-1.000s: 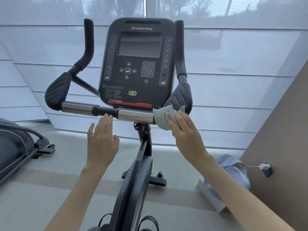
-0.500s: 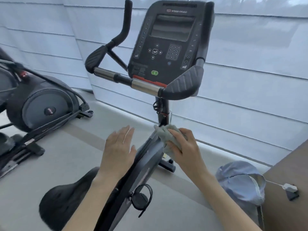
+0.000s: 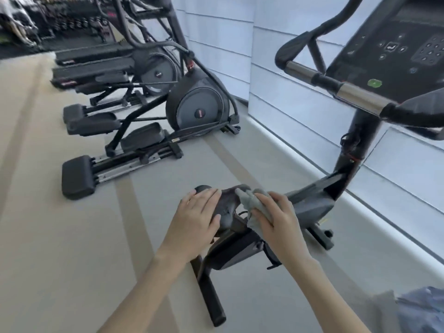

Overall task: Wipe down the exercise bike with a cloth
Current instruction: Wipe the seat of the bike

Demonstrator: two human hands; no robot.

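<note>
Head view looks down at the black saddle (image 3: 225, 207) of the exercise bike (image 3: 312, 205), with both bare hands on it. The left hand (image 3: 195, 219) lies flat over the left side of the saddle, fingers stretched forward and a little spread, the thumb curled against the saddle's side; it holds nothing but rests on the seat. The right hand (image 3: 276, 222) is closed over a pale grey cloth (image 3: 252, 205), which is bunched under the palm and fingers. The cloth pokes out past the fingertips (image 3: 260, 196) toward the saddle's front and hangs out below the thumb side of the hand, pressed against the right side of the saddle. How much of the cloth lies under the palm is hidden, and the frame is blurred, so the exact grip of the thumb is probably a pinch but not clear.

The two hands sit just beside each other, apart, with the saddle's ridge between them. Beyond them the bike's frame rises to the handlebar (image 3: 346, 90) and the console (image 3: 394, 44) at upper right. An elliptical trainer (image 3: 182, 109) stands well apart on the left on the grey floor (image 3: 72, 236). A blue fabric thing (image 3: 418, 308) sits at the bottom right corner.
</note>
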